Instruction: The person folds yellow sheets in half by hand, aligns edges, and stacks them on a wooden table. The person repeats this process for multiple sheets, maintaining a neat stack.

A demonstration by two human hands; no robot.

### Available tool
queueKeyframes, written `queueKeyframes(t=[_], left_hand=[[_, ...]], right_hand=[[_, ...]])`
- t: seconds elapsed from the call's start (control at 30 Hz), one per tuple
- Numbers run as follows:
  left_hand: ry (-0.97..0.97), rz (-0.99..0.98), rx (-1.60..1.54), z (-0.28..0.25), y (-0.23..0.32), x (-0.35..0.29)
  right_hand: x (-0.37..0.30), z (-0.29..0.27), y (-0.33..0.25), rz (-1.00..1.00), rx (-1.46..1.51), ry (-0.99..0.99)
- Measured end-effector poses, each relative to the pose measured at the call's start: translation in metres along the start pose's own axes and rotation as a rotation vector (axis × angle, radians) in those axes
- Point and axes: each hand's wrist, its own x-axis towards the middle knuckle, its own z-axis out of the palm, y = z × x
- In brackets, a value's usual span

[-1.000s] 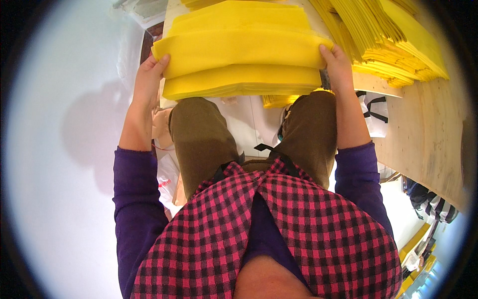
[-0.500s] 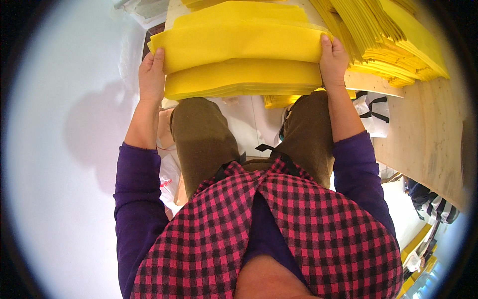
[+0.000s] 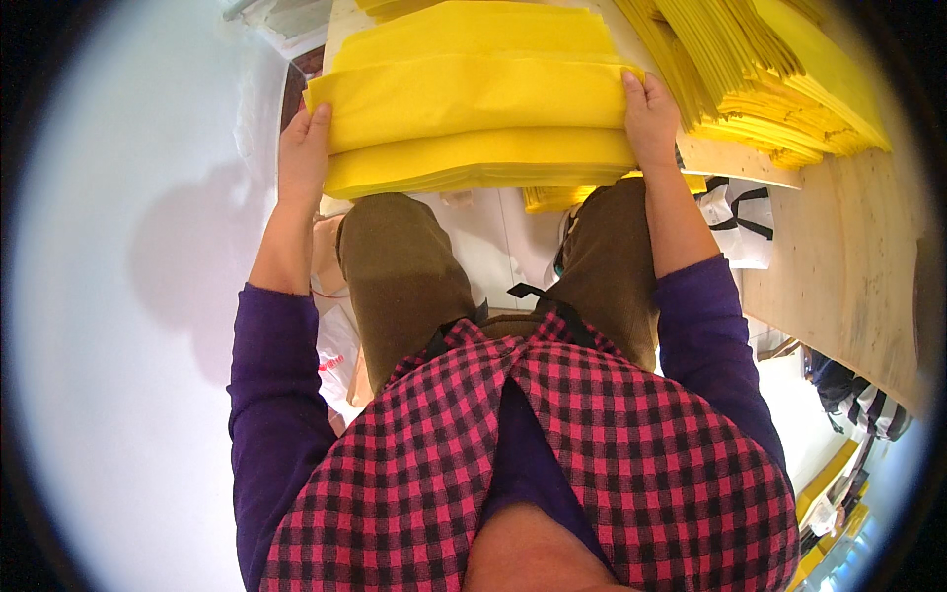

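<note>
Shifted slightly inward since the earlier frame, the right hand (image 3: 652, 120) pinches one end of the yellow sheet (image 3: 473, 97), the left hand (image 3: 304, 153) the other, grips nearly closed, and uneven pulling could skew it between them against the yellow stack (image 3: 478, 174) beneath.

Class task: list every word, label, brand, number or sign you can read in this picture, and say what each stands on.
No text is readable.
Red marking on the white plastic bag: too small and blurred to read.
Yellow sheets: no lettering visible.
</note>
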Motion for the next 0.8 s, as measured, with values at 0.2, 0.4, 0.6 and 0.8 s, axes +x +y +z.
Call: queueKeyframes(t=[0.2, 0.4, 0.6, 0.8], left_hand=[[0.017, -0.109, -0.034, -0.005, 0.012, -0.012], [0.091, -0.053, -0.057, -0.004, -0.006, -0.014], [0.193, 0.029, -0.023, 0.004, -0.012, -0.017], [0.241, 0.074, 0.271, 0.006, -0.017, -0.012]], right_hand=[[-0.001, 0.001, 0.006, 0.056, 0.121, -0.034], [0.001, 0.003, 0.008, 0.077, 0.130, -0.045], [0.000, 0.002, 0.010, 0.070, 0.124, -0.034], [0.001, 0.004, 0.012, 0.115, 0.078, -0.013]])
